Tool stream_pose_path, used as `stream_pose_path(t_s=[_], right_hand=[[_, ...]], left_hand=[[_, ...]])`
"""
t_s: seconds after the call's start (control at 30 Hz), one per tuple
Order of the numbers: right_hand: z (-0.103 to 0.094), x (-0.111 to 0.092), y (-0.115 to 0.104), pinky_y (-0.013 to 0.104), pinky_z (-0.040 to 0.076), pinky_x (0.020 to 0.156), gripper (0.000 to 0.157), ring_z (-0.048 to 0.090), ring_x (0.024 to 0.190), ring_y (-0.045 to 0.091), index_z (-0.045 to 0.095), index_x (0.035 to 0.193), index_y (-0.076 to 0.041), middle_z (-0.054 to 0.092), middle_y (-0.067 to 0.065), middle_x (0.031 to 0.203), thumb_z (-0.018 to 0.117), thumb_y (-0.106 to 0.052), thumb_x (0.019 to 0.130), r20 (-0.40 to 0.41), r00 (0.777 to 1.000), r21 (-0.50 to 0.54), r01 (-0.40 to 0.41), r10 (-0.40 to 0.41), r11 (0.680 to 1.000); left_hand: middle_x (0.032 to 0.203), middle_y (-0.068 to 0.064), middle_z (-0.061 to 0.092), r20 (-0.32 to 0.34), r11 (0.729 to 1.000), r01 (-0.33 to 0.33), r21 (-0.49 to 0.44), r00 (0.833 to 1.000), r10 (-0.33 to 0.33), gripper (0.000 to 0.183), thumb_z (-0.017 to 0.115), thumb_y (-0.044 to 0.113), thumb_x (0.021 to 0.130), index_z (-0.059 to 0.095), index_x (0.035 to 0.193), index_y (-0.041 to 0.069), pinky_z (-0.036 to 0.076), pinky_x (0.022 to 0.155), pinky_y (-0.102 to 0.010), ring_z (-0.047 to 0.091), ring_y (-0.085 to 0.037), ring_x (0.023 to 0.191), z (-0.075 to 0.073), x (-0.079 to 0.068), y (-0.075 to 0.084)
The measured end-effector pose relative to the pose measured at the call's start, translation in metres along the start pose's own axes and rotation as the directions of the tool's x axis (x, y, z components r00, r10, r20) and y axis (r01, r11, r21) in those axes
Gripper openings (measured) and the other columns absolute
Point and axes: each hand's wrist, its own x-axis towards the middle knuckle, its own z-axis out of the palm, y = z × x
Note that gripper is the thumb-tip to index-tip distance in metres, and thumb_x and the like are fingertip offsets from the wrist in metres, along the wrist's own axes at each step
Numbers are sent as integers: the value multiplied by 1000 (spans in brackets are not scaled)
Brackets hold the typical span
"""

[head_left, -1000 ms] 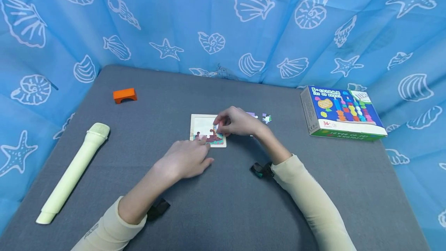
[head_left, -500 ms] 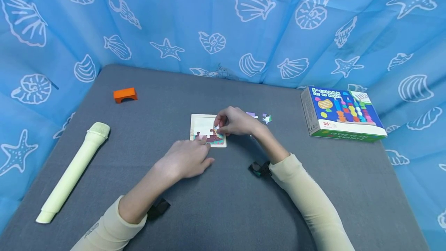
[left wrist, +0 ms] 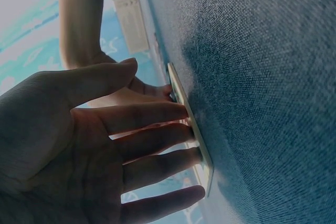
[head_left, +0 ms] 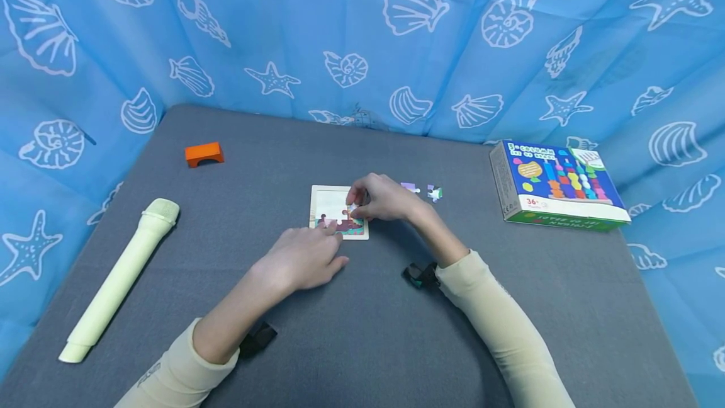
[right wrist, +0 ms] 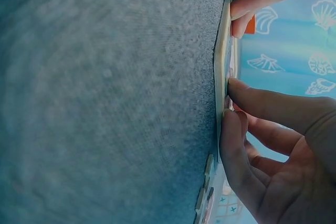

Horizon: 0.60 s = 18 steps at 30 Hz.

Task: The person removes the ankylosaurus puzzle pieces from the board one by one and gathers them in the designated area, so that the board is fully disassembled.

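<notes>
A small wooden jigsaw tray [head_left: 331,199] lies flat on the table, its lower part filled with brown and teal pieces. My left hand [head_left: 302,258] rests its straight fingertips on the tray's lower left; the left wrist view shows those fingers [left wrist: 157,156] spread along its edge. At the tray's right side, my right hand [head_left: 385,198] pinches a small puzzle piece [head_left: 352,210] between thumb and fingers, down at the tray. The fingers hide most of that piece. Just right of this hand lie loose puzzle pieces [head_left: 434,192], partly covered by it.
On the grey table [head_left: 362,332], a pale green toy microphone [head_left: 119,282] lies at the left. An orange arch block [head_left: 204,154] sits at the back left, and a bead-set box [head_left: 557,184] at the back right. A blue shell-print curtain [head_left: 351,30] hangs behind.
My right hand has shifted very slightly left, turning the pinched puzzle piece a little at the same spot in the tray. The left hand stays in place.
</notes>
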Motion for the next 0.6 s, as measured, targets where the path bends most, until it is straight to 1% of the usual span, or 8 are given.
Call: stream_pose_path(t_s=[0.17,0.33,0.6], right_hand=[[0,0,0,24,54,72,14,67,84,15,77,106,-7,76,7,97,84,-11,94,-14,1000,-11,-8,8,1000],[0,-1,-1,25,53,74,15,67,84,15,78,106,-7,77,7,96,85,-10,93,-29,1000,-19,6,-6,1000],[0,-1,-1,26,54,76,16,67,86,16,78,107,-6,77,7,97,85,-8,92,-21,1000,-2,15,-15,1000]], left_hand=[[168,-17,49,5,1000,0,-2,1000,0,52,59,41,112,66,147,5,60,101,-62,63,-44,142,0,0,0],[168,-17,49,5,1000,2,5,1000,-2,52,59,42,112,66,148,5,61,100,-61,64,-44,141,0,0,0],[169,-17,48,16,1000,5,-5,1000,-4,52,59,42,112,66,148,5,60,100,-61,63,-44,142,-1,1,0]])
